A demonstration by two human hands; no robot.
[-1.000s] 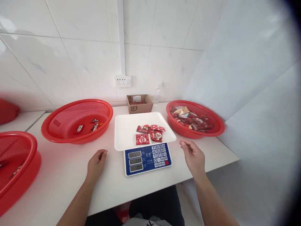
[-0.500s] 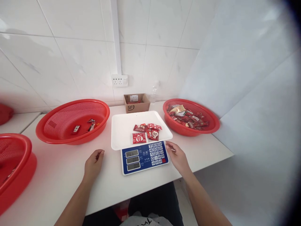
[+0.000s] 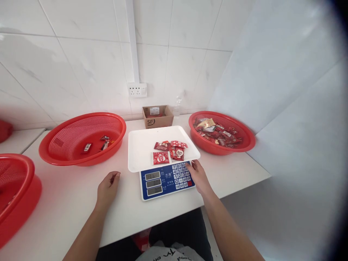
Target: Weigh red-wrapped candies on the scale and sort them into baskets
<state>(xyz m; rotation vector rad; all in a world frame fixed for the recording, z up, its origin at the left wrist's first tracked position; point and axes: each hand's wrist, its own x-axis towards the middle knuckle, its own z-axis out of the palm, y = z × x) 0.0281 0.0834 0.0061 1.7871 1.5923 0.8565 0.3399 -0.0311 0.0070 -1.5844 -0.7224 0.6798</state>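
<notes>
A blue and white electronic scale (image 3: 168,183) stands on the table in front of me, its white weighing tray (image 3: 140,148) above the keypad. Several red candy packets (image 3: 171,150) lie grouped on the tray's right half. My right hand (image 3: 199,178) reaches over the keypad's upper right corner, fingertips at the keys just below the tray edge; its fingers are partly apart and nothing shows in them. Left of the scale my left hand (image 3: 108,186) rests on the table, loosely closed, with thumb against curled fingers and no object visible.
A red basket (image 3: 223,146) heaped with wrapped candies stands at right. Another red basket (image 3: 81,161) with a few packets is at left; a third red basket (image 3: 32,195) is nearer. Behind the scale sit a cardboard box (image 3: 159,121) and a clear bottle (image 3: 177,105).
My right hand has moved left and slightly up, from beside the scale onto the keypad's upper right keys. My left hand stays in place, and the view has shifted slightly.
</notes>
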